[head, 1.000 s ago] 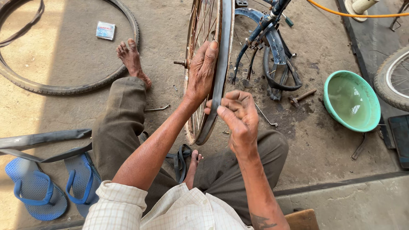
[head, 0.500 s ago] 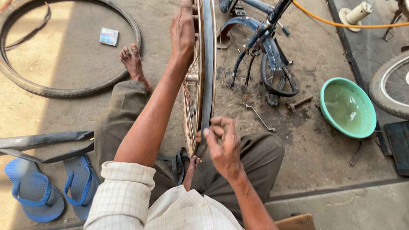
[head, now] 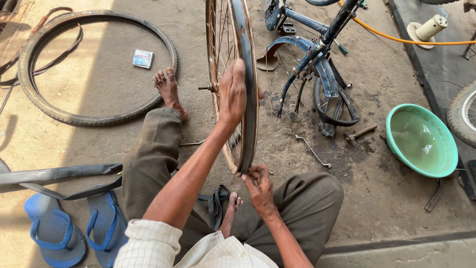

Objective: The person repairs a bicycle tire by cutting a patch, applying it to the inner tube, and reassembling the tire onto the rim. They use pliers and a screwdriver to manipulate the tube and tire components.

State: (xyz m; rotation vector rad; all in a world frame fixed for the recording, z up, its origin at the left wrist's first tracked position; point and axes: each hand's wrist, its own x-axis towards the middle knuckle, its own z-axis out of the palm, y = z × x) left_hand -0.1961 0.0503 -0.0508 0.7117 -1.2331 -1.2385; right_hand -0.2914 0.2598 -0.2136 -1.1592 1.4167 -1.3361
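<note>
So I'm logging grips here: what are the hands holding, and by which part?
Both hold the wheel by its rim: left hand high on the rim, right hand pinching its lower edge.

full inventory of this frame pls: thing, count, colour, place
bicycle wheel: 1, metal rim with dark strip, upright, centre
tyre: 1, black, flat on floor, upper left
small packet: 1, blue-white, inside the tyre
bicycle frame: 1, blue, upper centre-right
basin: 1, green, right
hose: 1, orange, top right
spanner: 1, metal, floor right of the wheel
hammer: 1, brown handle, beside the basin
sandals: 2, blue, lower left
left hand: on the wheel's rim, high
right hand: pinching the rim's bottom edge
</note>
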